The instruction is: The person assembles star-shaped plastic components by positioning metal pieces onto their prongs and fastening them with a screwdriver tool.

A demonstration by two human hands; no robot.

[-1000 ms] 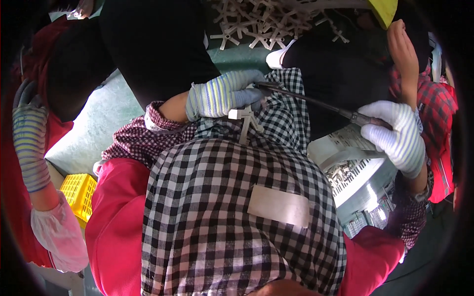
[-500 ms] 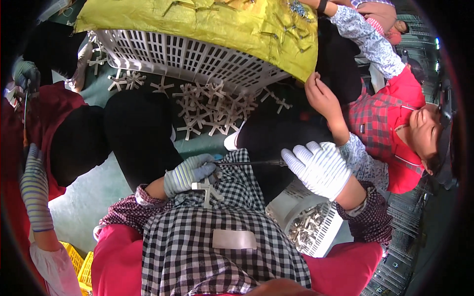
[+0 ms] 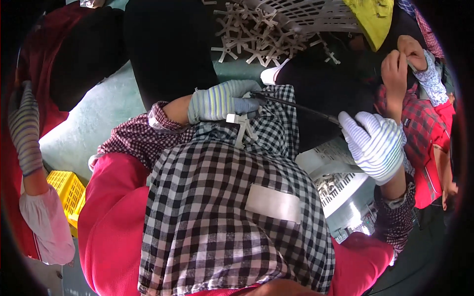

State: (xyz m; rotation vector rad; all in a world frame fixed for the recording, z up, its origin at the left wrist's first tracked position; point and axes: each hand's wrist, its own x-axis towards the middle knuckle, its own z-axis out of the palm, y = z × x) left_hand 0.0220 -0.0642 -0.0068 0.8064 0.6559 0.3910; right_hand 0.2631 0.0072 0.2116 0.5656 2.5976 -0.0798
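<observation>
My left hand (image 3: 217,102), in a striped knit glove, is closed around a white branched plastic piece (image 3: 240,127) over my checked apron (image 3: 212,197). Several arms of the piece stick out below the fingers. A thin dark rod-shaped tool (image 3: 306,108) slants from beside the left fingertips down to my right hand (image 3: 375,146), also gloved in stripes. The right fingers are wrapped around the tool's end and hide its handle. The tool's tip lies by the left fingers; whether it touches the piece I cannot tell.
Many similar white pieces (image 3: 256,37) lie heaped on the floor by a white slatted crate (image 3: 316,15) partly under a yellow sheet (image 3: 373,19). Another white basket (image 3: 340,197) stands below my right hand. Yellow crates (image 3: 64,192) and a co-worker's gloved hand (image 3: 25,133) are at left; a co-worker's bare hands (image 3: 395,74) at right.
The view has shifted, so the crate and heap sit higher and farther right. My right hand is farther from the left, and the rod slopes more. The right co-worker's hands are now close together.
</observation>
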